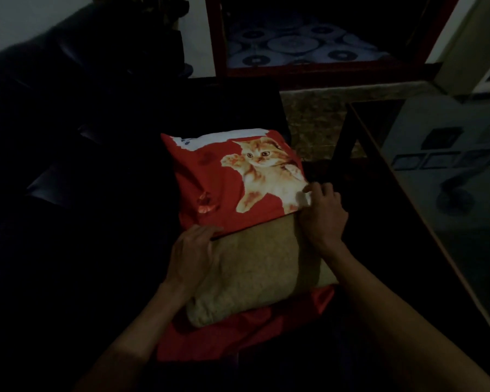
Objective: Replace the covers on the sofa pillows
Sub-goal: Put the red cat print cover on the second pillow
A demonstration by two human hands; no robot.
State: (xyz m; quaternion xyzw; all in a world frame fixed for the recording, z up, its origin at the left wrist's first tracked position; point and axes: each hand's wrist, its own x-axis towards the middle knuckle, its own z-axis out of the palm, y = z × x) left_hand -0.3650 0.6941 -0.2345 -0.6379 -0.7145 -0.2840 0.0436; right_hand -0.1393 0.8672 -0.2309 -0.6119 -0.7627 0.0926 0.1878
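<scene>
On the dark sofa seat: the tan, nubbly fabric pillow (pixel 255 267) lies half inside the glossy red cover printed with an orange kitten (pixel 238 179); its near half is bare, and more red fabric bunches under its near end.
Left hand (pixel 193 250): fingers curl onto the cover's open hem at the pillow's left side, apparently pinching it.
Right hand (pixel 324 213): fingers clenched on the hem at the pillow's right side.
Handling: the pillow looks soft, light and squashy; the cover looks thin, limp and likely slippery, so the stitched hem on both sides seems the best hold.
Edges: the glass-topped dark-framed table (pixel 425 176) stands right of the pillow.
Open room: dark sofa cushions (pixel 68 193) spread left of the pillow; toward the person there seems space to draw the cover.
</scene>
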